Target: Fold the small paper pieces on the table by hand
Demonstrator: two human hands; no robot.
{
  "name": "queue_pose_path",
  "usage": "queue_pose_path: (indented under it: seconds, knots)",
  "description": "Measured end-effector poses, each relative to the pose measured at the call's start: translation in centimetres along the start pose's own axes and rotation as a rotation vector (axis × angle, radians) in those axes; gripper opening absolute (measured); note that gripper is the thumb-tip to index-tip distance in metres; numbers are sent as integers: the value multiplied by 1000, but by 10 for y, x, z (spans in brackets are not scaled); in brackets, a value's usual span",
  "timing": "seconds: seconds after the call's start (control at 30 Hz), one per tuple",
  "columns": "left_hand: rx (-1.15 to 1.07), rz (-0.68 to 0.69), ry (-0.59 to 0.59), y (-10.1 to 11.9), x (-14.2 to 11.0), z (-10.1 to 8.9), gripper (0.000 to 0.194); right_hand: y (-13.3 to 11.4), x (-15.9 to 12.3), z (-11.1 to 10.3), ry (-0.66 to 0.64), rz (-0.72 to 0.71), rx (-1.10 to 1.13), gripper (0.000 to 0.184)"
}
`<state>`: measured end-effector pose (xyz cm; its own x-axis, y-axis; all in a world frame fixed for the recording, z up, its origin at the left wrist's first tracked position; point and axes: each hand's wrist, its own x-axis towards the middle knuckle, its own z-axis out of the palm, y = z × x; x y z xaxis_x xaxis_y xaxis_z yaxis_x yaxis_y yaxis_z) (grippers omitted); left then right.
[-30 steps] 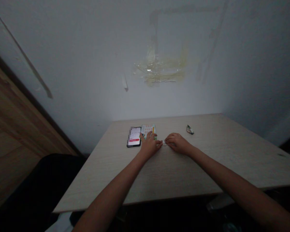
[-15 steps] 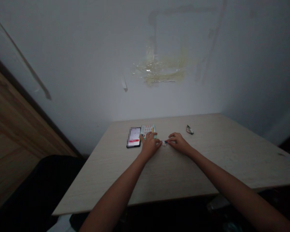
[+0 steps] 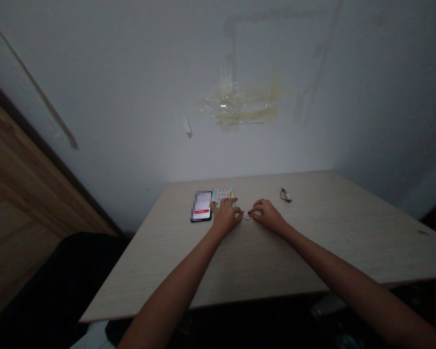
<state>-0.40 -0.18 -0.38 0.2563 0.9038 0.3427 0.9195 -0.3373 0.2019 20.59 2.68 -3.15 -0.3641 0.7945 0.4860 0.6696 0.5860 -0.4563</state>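
A small whitish object (image 3: 246, 217), too tiny to identify, lies on the table between my two hands. My left hand (image 3: 225, 215) has thumb and forefinger pinched at its left edge. The other fingers of that hand spread over a printed card (image 3: 222, 192) with rows of small pictures or text, hiding its lower part. On the other side, my right hand (image 3: 269, 214) is closed in a pinch, with a small dark blue piece (image 3: 249, 213) at its fingertips, against the whitish object.
A phone (image 3: 202, 206) with a lit screen lies left of the card. Toward the back right of the pale wooden table (image 3: 334, 232) is a crumpled wrapper (image 3: 285, 195). Behind the table rises a wall (image 3: 138, 97) with peeling tape (image 3: 247, 109). A dark shape (image 3: 69, 276) stands at left.
My right fingertips have shifted very slightly at the dark blue piece, and a little more of the whitish object shows. My left hand, phone, card and wrapper stay put.
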Motion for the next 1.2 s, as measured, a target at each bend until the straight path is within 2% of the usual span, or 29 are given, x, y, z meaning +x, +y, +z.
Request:
queue_pose_path:
  seconds: [0.47, 0.9, 1.2]
  knots:
    - [51, 14, -56, 2, -1, 1, 22, -6, -1, 0, -28, -5, -38, 14]
    - [49, 12, -54, 1, -5, 5, 32, -9, -2, -1, -44, -21, -72, 20]
    - [7, -11, -51, -3, -7, 5, 28, -3, -3, 0, -40, -35, -22, 21]
